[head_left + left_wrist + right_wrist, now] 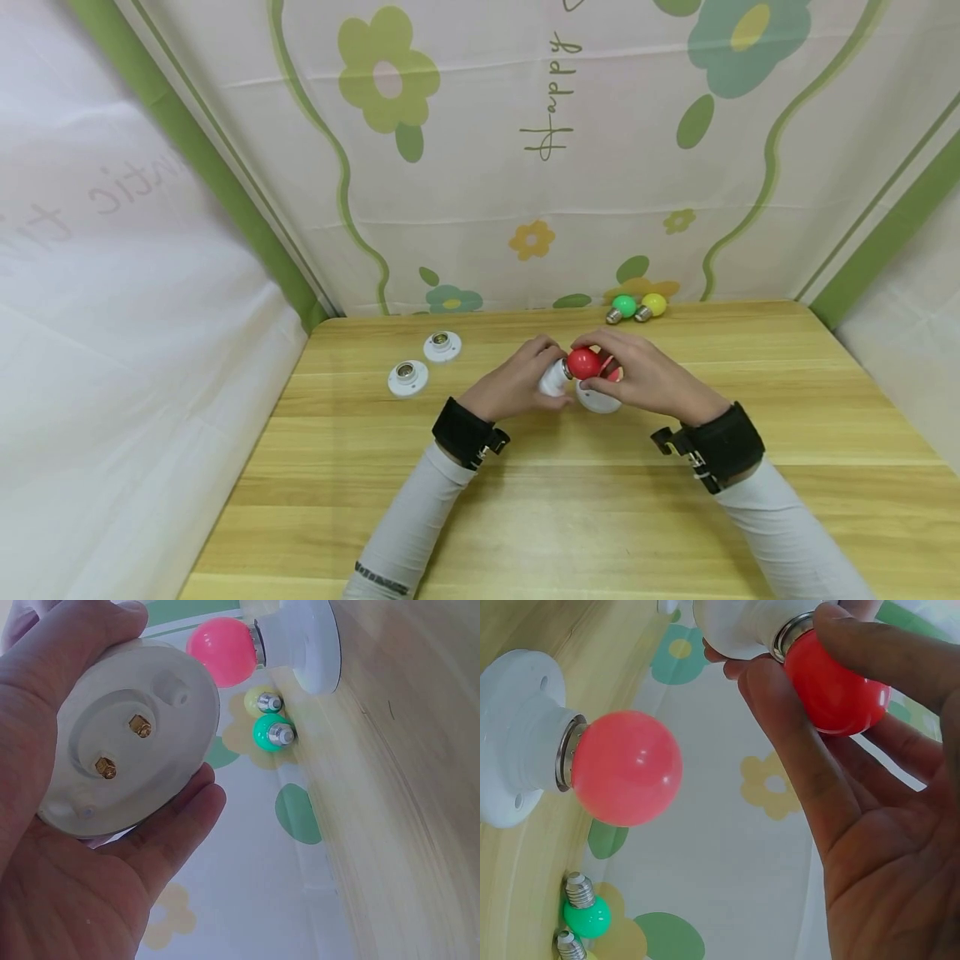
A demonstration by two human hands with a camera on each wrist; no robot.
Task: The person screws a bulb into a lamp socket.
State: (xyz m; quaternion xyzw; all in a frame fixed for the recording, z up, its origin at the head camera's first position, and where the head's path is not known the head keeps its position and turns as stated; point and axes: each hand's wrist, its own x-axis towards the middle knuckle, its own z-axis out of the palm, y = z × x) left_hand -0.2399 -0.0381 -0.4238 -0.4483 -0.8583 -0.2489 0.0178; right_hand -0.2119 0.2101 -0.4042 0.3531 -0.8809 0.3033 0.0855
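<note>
My left hand (525, 382) grips a white lamp socket (142, 742) by its round base, tilted so the underside with two brass screws faces the left wrist camera. My right hand (645, 375) pinches a red bulb (832, 686) between thumb and fingers. The bulb's metal screw base meets the mouth of the held socket, with some thread showing in the right wrist view. Close beneath the hands, a pinkish-red bulb (628, 769) sits in another white socket (525, 742) standing on the table; the right hand partly hides it in the head view.
Two white sockets without bulbs, one nearer (407, 379) and one farther back (442, 346), stand on the wooden table (555, 517) at the left. A green bulb (624, 307) and a yellow bulb (655, 305) lie at the back edge against the flowered cloth (480, 183).
</note>
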